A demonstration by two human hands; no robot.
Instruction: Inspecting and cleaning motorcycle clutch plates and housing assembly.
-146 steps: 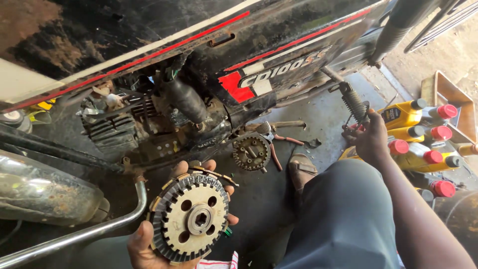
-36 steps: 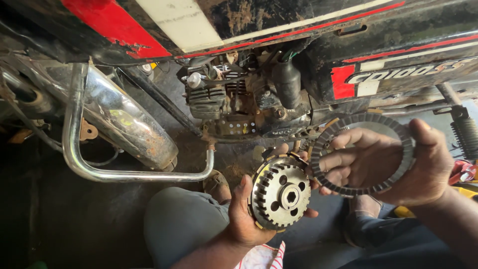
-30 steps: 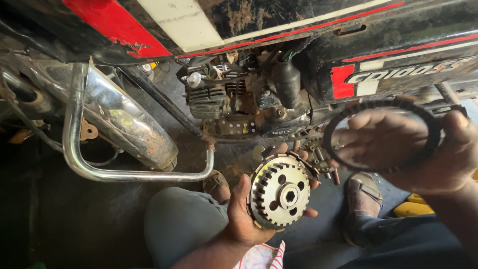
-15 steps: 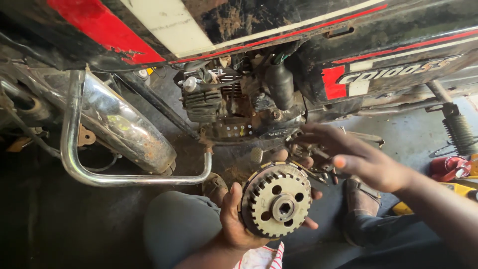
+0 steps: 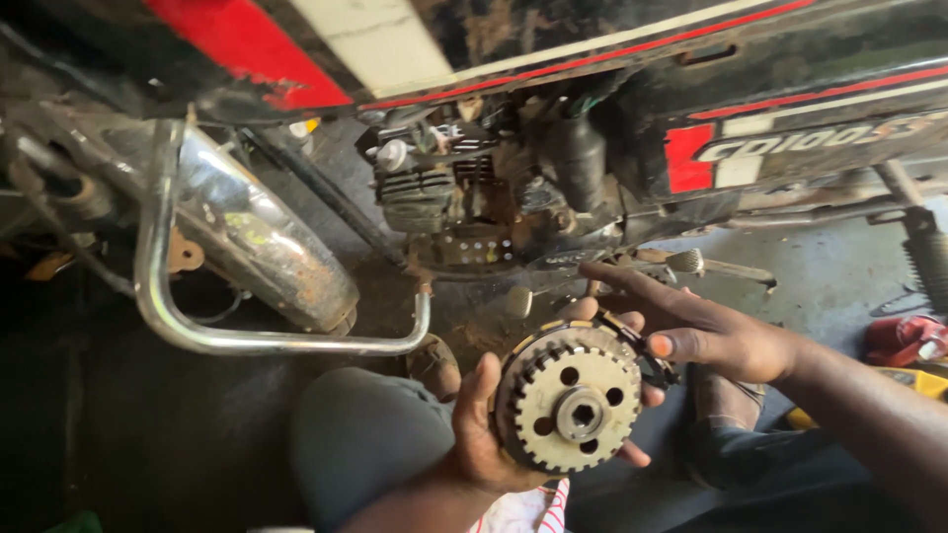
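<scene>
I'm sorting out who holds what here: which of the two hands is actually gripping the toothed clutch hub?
The left hand cups the toothed clutch hub from below; the right hand only touches its upper edge with its fingertips.

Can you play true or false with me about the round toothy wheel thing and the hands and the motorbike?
1. The left hand holds the toothed wheel. True.
2. The right hand is gripping the chrome bar. False: it is at the wheel's upper right edge, far from the bar.
3. The wheel has round holes around a hub in the middle. True.
4. The wheel is bolted onto the motorbike engine. False: it is off the bike, held in front of the person's knee.
5. The rusty exhaust pipe lies to the right of the wheel. False: it is to the left.
</scene>
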